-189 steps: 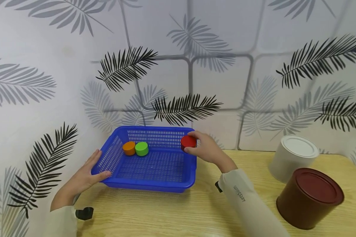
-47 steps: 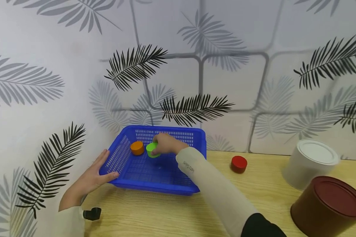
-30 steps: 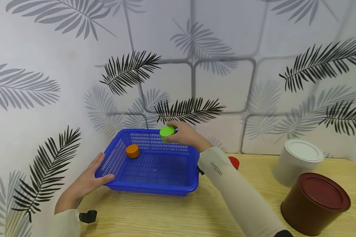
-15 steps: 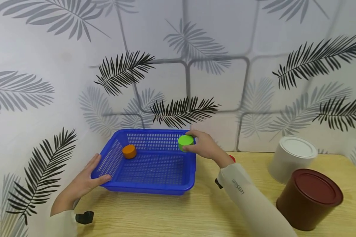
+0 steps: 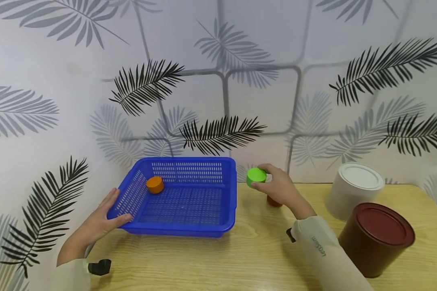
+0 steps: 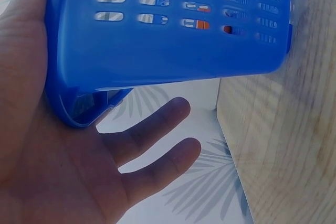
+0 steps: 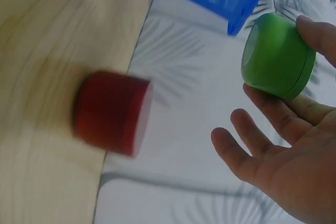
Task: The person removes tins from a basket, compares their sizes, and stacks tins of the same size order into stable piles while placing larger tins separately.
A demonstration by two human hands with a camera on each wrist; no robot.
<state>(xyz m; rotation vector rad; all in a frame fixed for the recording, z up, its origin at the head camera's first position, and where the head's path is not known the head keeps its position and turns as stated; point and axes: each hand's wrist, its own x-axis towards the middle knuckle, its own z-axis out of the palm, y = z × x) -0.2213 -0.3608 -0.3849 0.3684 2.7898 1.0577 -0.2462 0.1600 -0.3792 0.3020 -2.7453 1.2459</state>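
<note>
A small round green jar is pinched between the thumb and fingers of my right hand, raised above the table right of the blue plastic basket. In the right wrist view the green jar sits at the fingertips, the lower fingers spread. Below and behind that hand a red jar stands on the table, mostly hidden in the head view. An orange jar lies inside the basket at its back left. My left hand rests against the basket's left rim, fingers straight and thumb over the front corner.
A white lidded tub and a brown lidded tub stand on the right of the wooden table. A leaf-patterned wall rises directly behind the basket and the table's back edge.
The red jar went from the basket onto the table. Then my right hand lifted the green jar out and carried it rightward over the basket's rim. My left hand stays at the basket.
</note>
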